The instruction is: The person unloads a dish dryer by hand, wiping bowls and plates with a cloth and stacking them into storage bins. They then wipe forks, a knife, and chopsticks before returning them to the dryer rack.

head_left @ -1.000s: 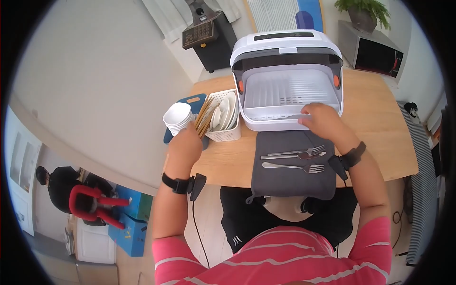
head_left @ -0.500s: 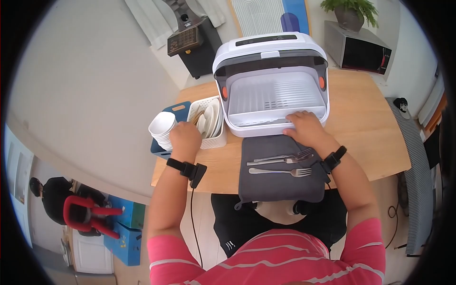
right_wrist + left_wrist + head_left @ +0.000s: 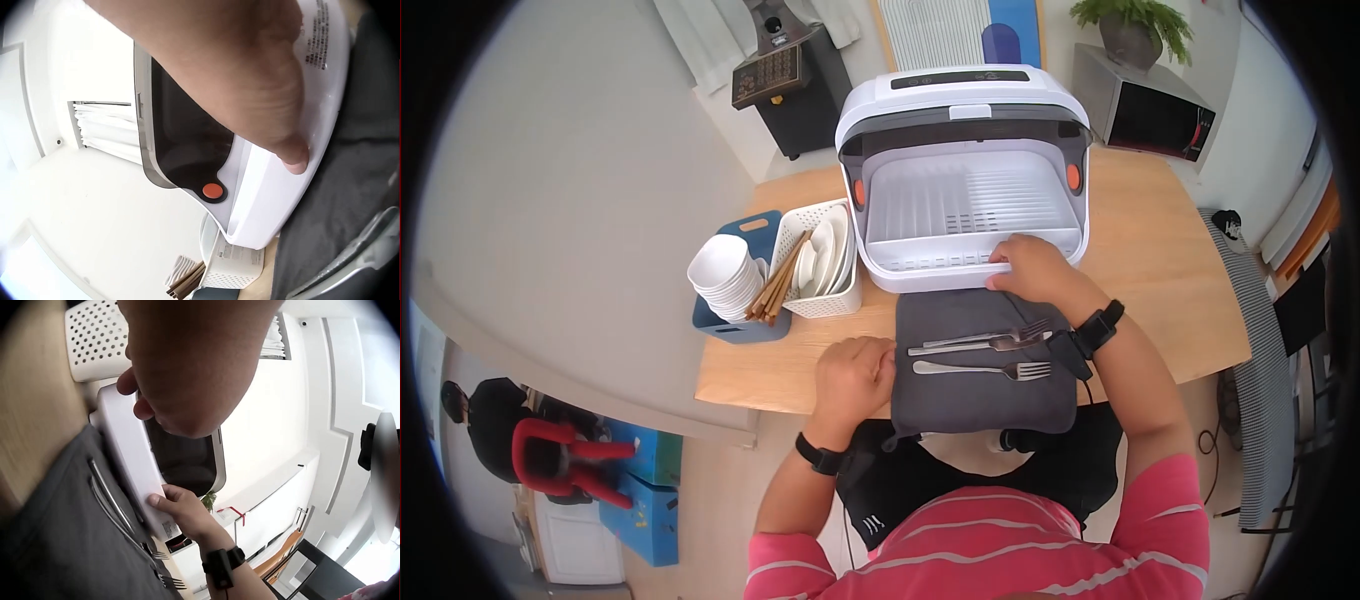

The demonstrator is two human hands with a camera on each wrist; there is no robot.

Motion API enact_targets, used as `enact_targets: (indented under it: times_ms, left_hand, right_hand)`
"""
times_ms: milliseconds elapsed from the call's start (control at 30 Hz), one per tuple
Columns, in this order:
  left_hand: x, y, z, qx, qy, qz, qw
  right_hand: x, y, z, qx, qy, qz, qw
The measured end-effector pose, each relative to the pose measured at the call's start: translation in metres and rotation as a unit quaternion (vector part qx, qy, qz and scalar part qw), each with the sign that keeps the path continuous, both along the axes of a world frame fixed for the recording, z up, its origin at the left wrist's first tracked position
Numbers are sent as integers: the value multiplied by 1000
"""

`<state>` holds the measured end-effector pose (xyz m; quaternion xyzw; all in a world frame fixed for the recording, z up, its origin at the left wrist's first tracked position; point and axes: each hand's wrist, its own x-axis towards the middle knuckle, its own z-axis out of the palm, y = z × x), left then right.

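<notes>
Pinching the cabinet's rim (image 3: 925, 279), right fingers (image 3: 1015, 250) adjoin bare tabletop (image 3: 1170, 290); left fingers (image 3: 863, 354) curl loosely.

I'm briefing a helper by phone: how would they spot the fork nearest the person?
Find the big white box on the wooden table, then the gray cloth in front of it. The fork lies there, farthest from the box. It lies by itself, while the other cutlery is bunched together.

Pale wall (image 3: 580, 180), white curtains (image 3: 698, 45), light floor (image 3: 725, 490)
</notes>
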<state>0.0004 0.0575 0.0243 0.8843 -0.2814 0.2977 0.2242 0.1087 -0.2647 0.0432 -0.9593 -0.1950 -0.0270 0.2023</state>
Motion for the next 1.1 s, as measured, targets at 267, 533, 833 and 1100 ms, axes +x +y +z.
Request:
enact_targets:
  times_ms: [267, 533, 833, 1100]
  left_hand:
    - [-9, -4, -41, -219, 190, 84, 953]
    - [-5, 4, -48, -171, 111, 36, 978]
    - [-5, 1, -46, -167, 114, 54, 978]
    - [-4, -2, -48, -170, 122, 53, 976]
  right_hand:
    - [-4, 10, 16, -32, 18, -3, 999]
    - [-2, 5, 9, 125, 111, -47, 985]
    - [-46, 1, 36, 177, -66, -87, 978]
    - [-145, -26, -1, 199, 108, -101, 969]
